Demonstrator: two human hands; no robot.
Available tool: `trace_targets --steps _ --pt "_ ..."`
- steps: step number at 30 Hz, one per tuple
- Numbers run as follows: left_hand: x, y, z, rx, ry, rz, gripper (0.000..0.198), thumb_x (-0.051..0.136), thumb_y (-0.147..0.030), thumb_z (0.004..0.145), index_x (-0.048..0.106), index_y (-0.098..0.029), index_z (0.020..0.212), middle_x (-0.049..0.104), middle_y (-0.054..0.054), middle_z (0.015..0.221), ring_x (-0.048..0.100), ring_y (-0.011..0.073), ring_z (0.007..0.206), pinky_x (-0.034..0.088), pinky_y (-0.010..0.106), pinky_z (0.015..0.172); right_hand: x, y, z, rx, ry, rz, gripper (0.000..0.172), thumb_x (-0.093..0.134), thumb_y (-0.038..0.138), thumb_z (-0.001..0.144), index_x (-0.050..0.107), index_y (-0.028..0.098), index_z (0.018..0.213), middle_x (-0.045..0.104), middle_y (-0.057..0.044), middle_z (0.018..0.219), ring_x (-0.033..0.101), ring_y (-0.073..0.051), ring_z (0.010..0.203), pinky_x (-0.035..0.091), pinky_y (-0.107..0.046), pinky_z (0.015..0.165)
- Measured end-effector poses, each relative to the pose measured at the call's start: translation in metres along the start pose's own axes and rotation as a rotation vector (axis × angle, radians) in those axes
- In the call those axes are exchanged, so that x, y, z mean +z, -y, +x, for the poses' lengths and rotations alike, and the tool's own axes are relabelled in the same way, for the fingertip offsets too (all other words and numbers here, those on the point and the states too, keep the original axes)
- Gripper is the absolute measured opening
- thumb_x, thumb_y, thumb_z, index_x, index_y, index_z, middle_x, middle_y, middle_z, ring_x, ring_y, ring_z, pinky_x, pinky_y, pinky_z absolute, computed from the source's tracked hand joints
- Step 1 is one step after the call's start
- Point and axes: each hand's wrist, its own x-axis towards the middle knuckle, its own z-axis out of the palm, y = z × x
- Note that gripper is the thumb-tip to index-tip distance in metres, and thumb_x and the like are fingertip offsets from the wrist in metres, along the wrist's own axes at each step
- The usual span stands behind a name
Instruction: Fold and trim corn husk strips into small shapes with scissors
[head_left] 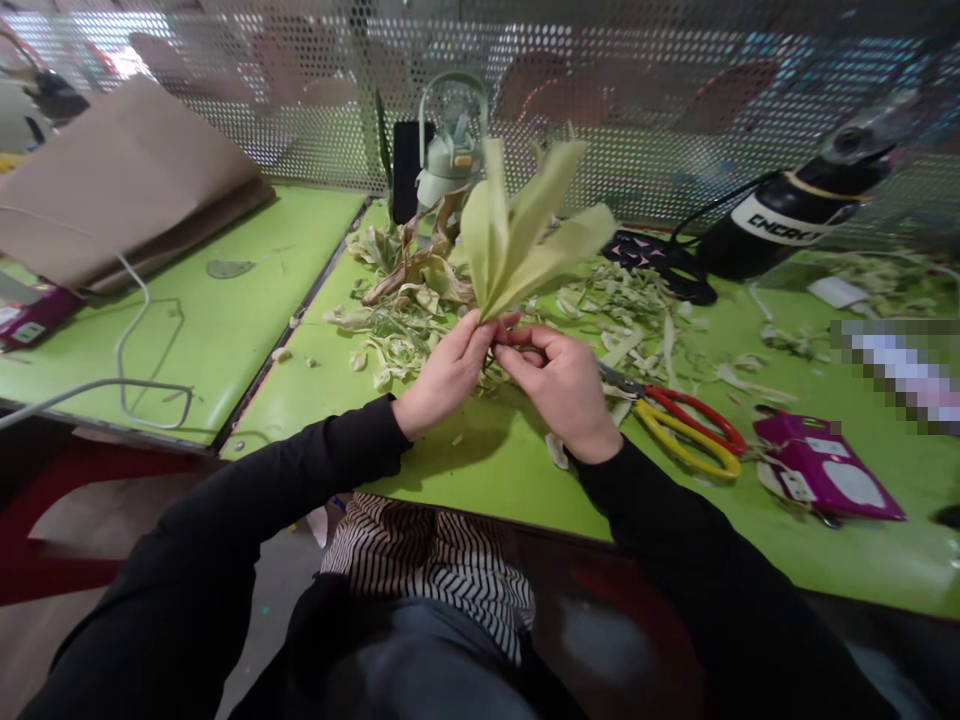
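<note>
A pale yellow-green flower of corn husks [501, 245] stands upright above the table, its petals fanned out and slightly blurred. My left hand [448, 372] is closed in a pinch around the base of the petals. Against it, my right hand [564, 390] is also closed, thumb and fingers pinched at the flower's lower end; any thread or wire there is hidden. Scissors with red and yellow handles [694, 432] lie just right of my right hand. Behind the flower are dried brownish husks [420, 265] and a heap of shredded husk scraps [637, 300].
A pale green lidded bottle [448, 165] and a dark phone [409, 172] stand at the back. A black bottle [787, 225] leans at right, near a purple packet [829, 468]. Brown paper [135, 180] and a white cable [131, 320] lie on the left table.
</note>
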Motion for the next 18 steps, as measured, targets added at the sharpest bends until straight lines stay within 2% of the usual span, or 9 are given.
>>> trace_targets --steps 2,4,7,9,11,14,16,18 --pt "-0.001 -0.001 0.0 0.03 -0.038 0.134 0.01 0.047 -0.02 0.097 0.053 -0.018 0.088 0.064 0.003 0.094 0.06 0.0154 0.098 0.044 0.032 0.103 -0.001 0.001 0.001 0.009 0.013 0.022 0.011 0.066 0.029 0.075 0.067 0.017 0.076 0.048 0.005 0.059 0.037 -0.009 0.055 0.029 -0.026 0.055" --pt "-0.002 -0.002 0.001 0.015 -0.068 0.139 0.008 0.05 -0.017 0.095 0.054 -0.018 0.088 0.061 0.001 0.087 0.058 0.0146 0.091 0.045 0.031 0.098 -0.002 0.001 0.002 0.049 0.093 0.099 0.012 0.064 0.03 0.077 0.066 0.018 0.077 0.053 0.003 0.064 0.043 -0.01 0.059 0.034 -0.027 0.058" --pt "-0.003 -0.007 0.004 -0.126 -0.038 -0.122 0.017 0.043 -0.018 0.098 0.051 -0.018 0.083 0.062 0.002 0.087 0.06 0.0137 0.091 0.047 0.029 0.093 -0.005 -0.003 0.004 0.122 0.283 0.109 0.02 0.065 0.036 0.079 0.061 0.019 0.07 0.051 0.003 0.063 0.042 -0.01 0.059 0.035 -0.028 0.059" --pt "-0.006 -0.013 0.008 -0.273 -0.014 -0.319 0.025 0.037 -0.02 0.101 0.049 -0.018 0.079 0.066 0.004 0.09 0.064 0.014 0.092 0.049 0.029 0.091 -0.01 -0.005 0.005 0.126 0.334 0.041 0.025 0.068 0.041 0.079 0.06 0.019 0.071 0.052 0.003 0.065 0.043 -0.011 0.06 0.034 -0.028 0.059" --pt "-0.012 -0.02 0.012 -0.385 -0.004 -0.429 0.028 0.035 -0.021 0.102 0.048 -0.017 0.077 0.068 0.007 0.093 0.066 0.0144 0.092 0.05 0.031 0.091 -0.017 -0.006 0.007 0.088 0.295 -0.005 0.026 0.067 0.046 0.082 0.063 0.02 0.085 0.054 0.003 0.068 0.043 -0.011 0.059 0.033 -0.028 0.059" --pt "-0.02 -0.027 0.016 -0.442 -0.008 -0.438 0.028 0.035 -0.021 0.103 0.048 -0.017 0.079 0.069 0.006 0.089 0.068 0.0131 0.085 0.052 0.031 0.087 -0.029 -0.003 0.008 0.031 0.214 -0.121 0.03 0.06 0.046 0.09 0.064 0.023 0.11 0.049 0.006 0.06 0.037 -0.011 0.051 0.028 -0.028 0.055" --pt "-0.022 -0.028 0.017 -0.448 -0.021 -0.371 0.025 0.035 -0.022 0.103 0.047 -0.017 0.082 0.067 0.004 0.081 0.066 0.0114 0.074 0.053 0.029 0.079 -0.034 0.002 0.008 -0.01 0.2 -0.231 0.028 0.057 0.041 0.092 0.068 0.023 0.11 0.05 0.005 0.059 0.038 -0.011 0.052 0.028 -0.028 0.055" --pt "-0.023 -0.027 0.017 -0.441 -0.019 -0.255 0.023 0.035 -0.023 0.103 0.047 -0.018 0.084 0.061 0.0 0.073 0.061 0.0094 0.062 0.05 0.024 0.067 -0.036 0.006 0.008 -0.057 0.201 -0.28 0.023 0.057 0.038 0.092 0.073 0.021 0.098 0.058 0.001 0.066 0.046 -0.012 0.059 0.032 -0.028 0.059"
